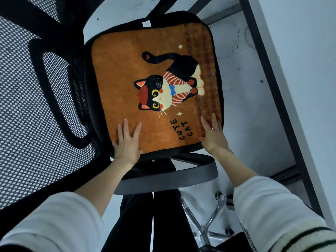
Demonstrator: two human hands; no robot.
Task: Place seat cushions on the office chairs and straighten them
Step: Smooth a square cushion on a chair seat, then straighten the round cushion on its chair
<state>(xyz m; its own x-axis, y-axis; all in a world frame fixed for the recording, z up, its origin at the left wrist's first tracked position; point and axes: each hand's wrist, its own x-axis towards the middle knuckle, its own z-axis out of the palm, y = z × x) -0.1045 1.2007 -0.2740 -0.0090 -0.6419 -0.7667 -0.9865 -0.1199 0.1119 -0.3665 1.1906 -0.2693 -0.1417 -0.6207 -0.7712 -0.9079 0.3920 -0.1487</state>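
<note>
An orange seat cushion (127, 73) with a black cat picture and the words CUTE CAT lies flat on the seat of a black office chair (163, 153). The chair's mesh backrest (27, 106) fills the left of the view. My left hand (127, 142) rests palm down with fingers spread on the cushion's near left corner. My right hand (212, 132), with a ring on one finger, lies flat on the near right corner at the cushion's edge. Neither hand grips anything.
A grey armrest (172, 177) of the chair curves below the seat. The chrome wheeled base (209, 224) stands on the pale floor. A dark desk frame (272, 88) and white wall (309, 51) run along the right. My dark trouser legs are below.
</note>
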